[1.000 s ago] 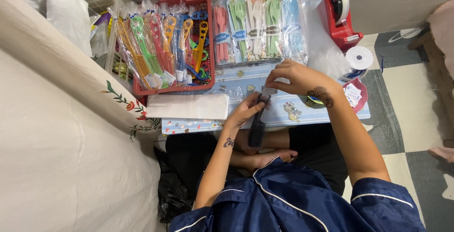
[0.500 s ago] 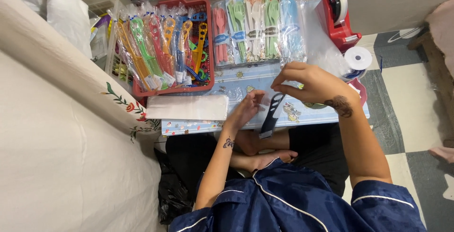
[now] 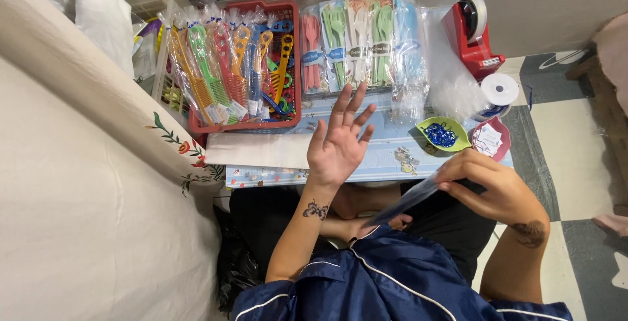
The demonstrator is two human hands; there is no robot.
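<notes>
The left hand [image 3: 339, 139] was spread wide open, palm up and empty, hovering over the desk [image 3: 386, 164] just in front of the red basket [image 3: 292, 66] of coloured combs. The right hand [image 3: 487, 187] was pinched closed on a dark comb in a clear sleeve [image 3: 402, 204], held off the desk's near edge above the lap. Beyond that hand, on the desk, sat a green dish [image 3: 442, 134] of blue beads, with a red tape dispenser [image 3: 472, 30] farther back.
</notes>
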